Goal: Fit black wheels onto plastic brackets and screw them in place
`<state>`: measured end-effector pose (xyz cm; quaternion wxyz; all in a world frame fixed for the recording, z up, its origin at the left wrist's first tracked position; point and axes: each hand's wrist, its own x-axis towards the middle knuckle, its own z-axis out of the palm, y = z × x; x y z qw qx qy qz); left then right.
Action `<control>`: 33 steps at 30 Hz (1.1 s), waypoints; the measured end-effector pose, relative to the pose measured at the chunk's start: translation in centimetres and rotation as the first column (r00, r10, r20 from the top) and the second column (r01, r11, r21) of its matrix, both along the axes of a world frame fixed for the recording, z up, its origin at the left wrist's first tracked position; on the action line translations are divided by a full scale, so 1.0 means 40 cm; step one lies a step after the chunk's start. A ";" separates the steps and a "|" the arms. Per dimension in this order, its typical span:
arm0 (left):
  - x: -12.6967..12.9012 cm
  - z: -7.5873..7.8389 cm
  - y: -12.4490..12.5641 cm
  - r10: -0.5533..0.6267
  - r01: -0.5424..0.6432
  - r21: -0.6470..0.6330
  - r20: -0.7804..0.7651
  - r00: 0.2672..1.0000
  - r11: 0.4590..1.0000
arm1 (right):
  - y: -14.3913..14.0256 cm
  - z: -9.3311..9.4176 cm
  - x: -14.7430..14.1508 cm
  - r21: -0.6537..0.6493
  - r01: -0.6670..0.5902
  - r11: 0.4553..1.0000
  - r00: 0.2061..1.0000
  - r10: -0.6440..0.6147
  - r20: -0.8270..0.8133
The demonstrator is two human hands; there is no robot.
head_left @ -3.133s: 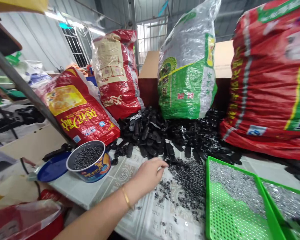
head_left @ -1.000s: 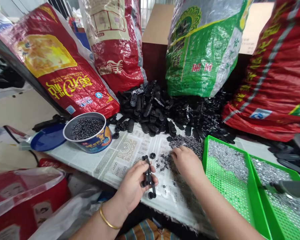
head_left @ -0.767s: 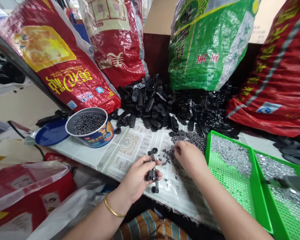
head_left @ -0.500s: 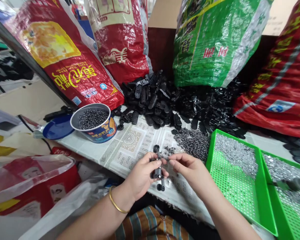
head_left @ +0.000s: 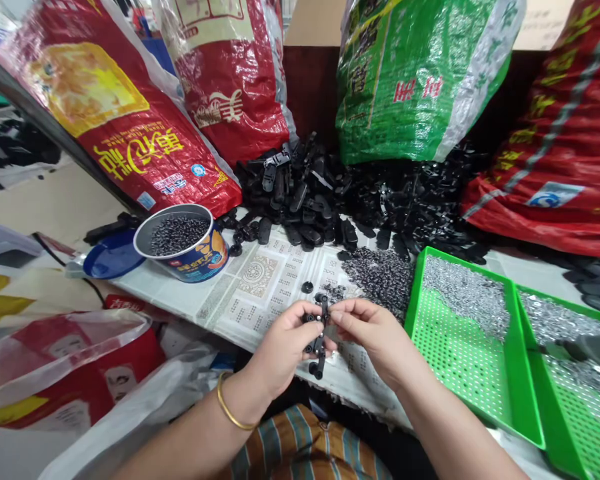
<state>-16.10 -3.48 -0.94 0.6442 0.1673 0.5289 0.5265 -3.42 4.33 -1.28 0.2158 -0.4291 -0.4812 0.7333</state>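
My left hand (head_left: 283, 343) grips a black plastic part (head_left: 319, 341) with round knobs, held upright over the near table edge. My right hand (head_left: 375, 333) is pinched against the top of that part, its fingertips closed on something too small to make out. Just beyond the hands lies a mound of small dark pieces (head_left: 380, 275) on the newspaper-covered table (head_left: 260, 287). One loose black disc (head_left: 307, 287) lies on the paper near the left hand. A big pile of black plastic parts (head_left: 330, 200) fills the back of the table.
A tin can (head_left: 183, 243) full of small dark pieces stands at the left beside a blue lid (head_left: 107, 255). Two green perforated trays (head_left: 460, 347) (head_left: 575, 373) with silvery bits sit at the right. Tall red sacks (head_left: 115, 120) (head_left: 555, 133) and a green sack (head_left: 420, 73) line the back.
My left hand picked a black part from the pile and drew it toward me. My right hand left the mound of small pieces and came against the part's top.
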 end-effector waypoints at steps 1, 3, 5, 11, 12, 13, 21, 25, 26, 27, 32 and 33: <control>0.001 0.000 0.000 -0.002 0.002 -0.004 -0.026 1.000 1.000 | 0.001 0.000 -0.002 -0.003 0.011 1.000 1.000 -0.011 0.005; 0.002 -0.003 0.000 -0.012 0.012 0.002 -0.078 0.997 1.000 | 0.003 0.002 -0.005 -0.001 0.024 1.000 1.000 -0.024 0.009; 0.002 -0.008 -0.001 -0.022 0.027 0.035 -0.134 0.991 0.999 | 0.004 0.008 -0.008 0.012 0.025 1.000 1.000 -0.025 0.018; -0.002 -0.012 -0.005 -0.053 0.085 0.105 -0.279 0.959 0.991 | 0.004 0.039 -0.016 0.066 -0.007 0.998 0.994 0.000 0.106; -0.001 -0.010 -0.006 -0.060 0.093 0.105 -0.280 0.958 0.990 | 0.005 0.042 -0.017 0.075 -0.020 0.997 0.993 0.011 0.119; 0.000 -0.007 -0.007 -0.064 0.096 0.108 -0.273 0.960 0.990 | 0.005 0.044 -0.018 0.083 -0.033 0.996 0.991 0.022 0.129; 0.012 0.004 -0.009 -0.013 0.024 0.075 -0.142 0.990 0.997 | -0.008 0.012 -0.006 -0.017 0.038 0.999 0.999 -0.037 0.017; 0.016 0.010 -0.009 0.006 -0.005 0.009 -0.064 0.998 1.000 | -0.021 -0.006 0.002 0.002 0.071 0.997 0.997 -0.071 -0.041; 0.017 0.011 -0.009 0.004 -0.005 -0.002 -0.048 0.999 1.000 | -0.024 -0.008 0.003 0.013 0.078 0.997 0.996 -0.078 -0.049; 0.019 0.012 -0.009 0.001 -0.001 -0.009 -0.039 0.999 1.000 | -0.026 -0.009 0.005 0.027 0.085 0.996 0.995 -0.083 -0.055; 0.028 0.006 -0.004 0.019 -0.020 -0.019 -0.055 0.998 1.000 | -0.034 -0.002 0.007 0.135 0.084 0.987 0.996 -0.083 -0.013; 0.029 0.005 -0.004 0.025 -0.026 -0.020 -0.054 0.998 0.999 | -0.036 0.001 0.008 0.162 0.082 0.983 0.997 -0.083 0.004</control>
